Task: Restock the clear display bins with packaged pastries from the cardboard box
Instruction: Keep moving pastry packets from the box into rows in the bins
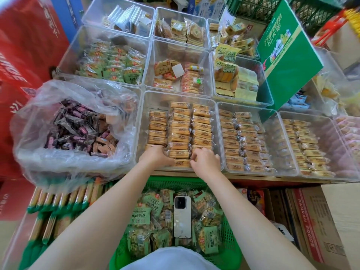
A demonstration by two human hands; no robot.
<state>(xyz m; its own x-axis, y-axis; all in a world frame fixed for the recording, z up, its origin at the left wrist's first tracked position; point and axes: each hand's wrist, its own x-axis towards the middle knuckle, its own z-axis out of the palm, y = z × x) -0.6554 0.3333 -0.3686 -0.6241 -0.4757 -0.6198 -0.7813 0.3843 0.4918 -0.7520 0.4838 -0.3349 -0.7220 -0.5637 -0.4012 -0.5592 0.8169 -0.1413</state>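
A clear display bin [145, 106] in the front row holds three rows of golden packaged pastries [180, 125] standing on edge. Both my hands are inside its near end. My left hand [155, 155] is curled round the pastry packets at the front of the left and middle rows. My right hand [205, 158] pinches a packet at the front of the right row, with its fingers bent over it. A cardboard box [335, 217] stands low at the right; its inside is hidden.
More clear bins of packets surround this one. A plastic bag [64, 133] of dark wrapped snacks lies in the bin to the left. A green basket [231, 248] below holds green packets and a white phone [182, 217]. A green carton [288, 53] leans at the back right.
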